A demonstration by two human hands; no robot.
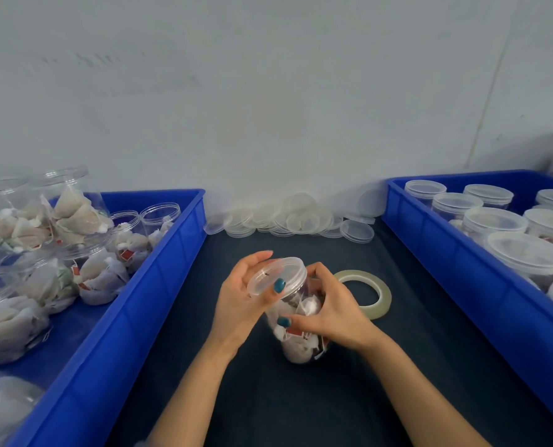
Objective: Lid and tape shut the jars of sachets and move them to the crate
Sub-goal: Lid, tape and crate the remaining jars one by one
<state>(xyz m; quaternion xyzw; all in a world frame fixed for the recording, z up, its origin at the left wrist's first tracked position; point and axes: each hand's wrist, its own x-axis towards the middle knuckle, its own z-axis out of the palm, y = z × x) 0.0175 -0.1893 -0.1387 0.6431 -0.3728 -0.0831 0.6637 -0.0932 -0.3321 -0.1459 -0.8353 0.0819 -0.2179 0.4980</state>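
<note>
Jar (296, 330) of sachets at near centre of the mat (301, 398), tilted, gripped around its body by the right hand (333, 312). Lid (276, 276) over the jar mouth, tilted, not seated; pinched by the left hand (239, 296), thumb on top, fingers behind.

Risks, as judged:
- Cross-seating: tilted lid, uneven press, one edge left proud.
- Sachet or string caught under the rim; poor seal, tape over a gap.
- Slip: smooth clear wall, grip on one side only.

Counts:
- Tape roll (364, 293): one, flat on the mat, just right of the right hand.
- Crates: two, left crate (159, 285) with open jars, right crate (462, 262) with lidded jars.
- Lidded jars in view: at least eight; edge cuts off more.
- Open jars: blurred and overlapping; cannot tell.
- Loose lids (288, 221) at far centre: overlapping pile, more than ten.
</note>
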